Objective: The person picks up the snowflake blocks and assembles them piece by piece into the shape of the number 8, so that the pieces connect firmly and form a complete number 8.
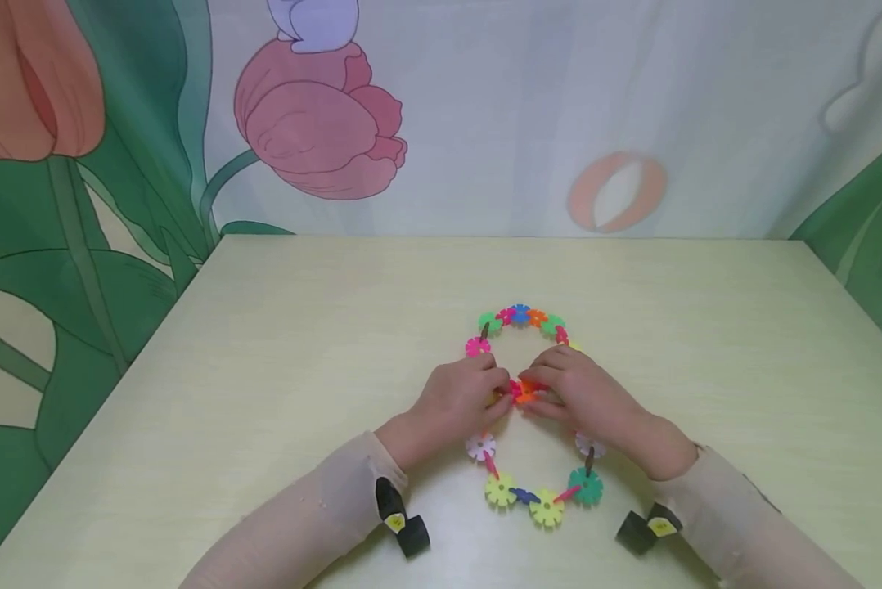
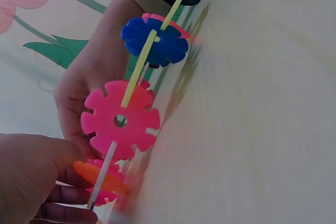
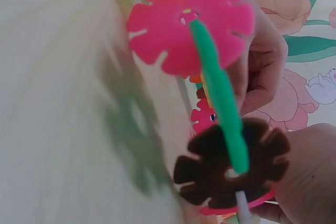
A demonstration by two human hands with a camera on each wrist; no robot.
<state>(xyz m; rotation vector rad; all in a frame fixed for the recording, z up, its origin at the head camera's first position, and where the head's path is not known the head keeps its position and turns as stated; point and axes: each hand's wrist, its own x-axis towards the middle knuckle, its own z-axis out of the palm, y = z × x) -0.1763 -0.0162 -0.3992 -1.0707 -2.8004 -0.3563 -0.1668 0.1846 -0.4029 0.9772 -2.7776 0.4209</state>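
A chain of colourful notched snowflake discs lies on the table in two joined loops, with green [image 1: 586,487] and yellow discs [image 1: 546,509] in the near one. My left hand [image 1: 463,394] pinches the chain from the left where the loops meet. From the other side my right hand [image 1: 588,393] grips it by an orange disc [image 1: 527,391]. Large pink [image 2: 121,121] and blue discs [image 2: 155,43] stand out in the left wrist view. A brown disc [image 3: 210,166] and an edge-on green disc [image 3: 220,98] show in the right wrist view. Fingers partly hide the middle discs.
The pale table [image 1: 301,327] runs back to a hanging cloth [image 1: 485,123] printed with flowers and leaves. Black wrist cameras [image 1: 413,536] sit on both sleeves, close over the tabletop. The far loop's blue disc [image 1: 519,314] lies beyond the hands.
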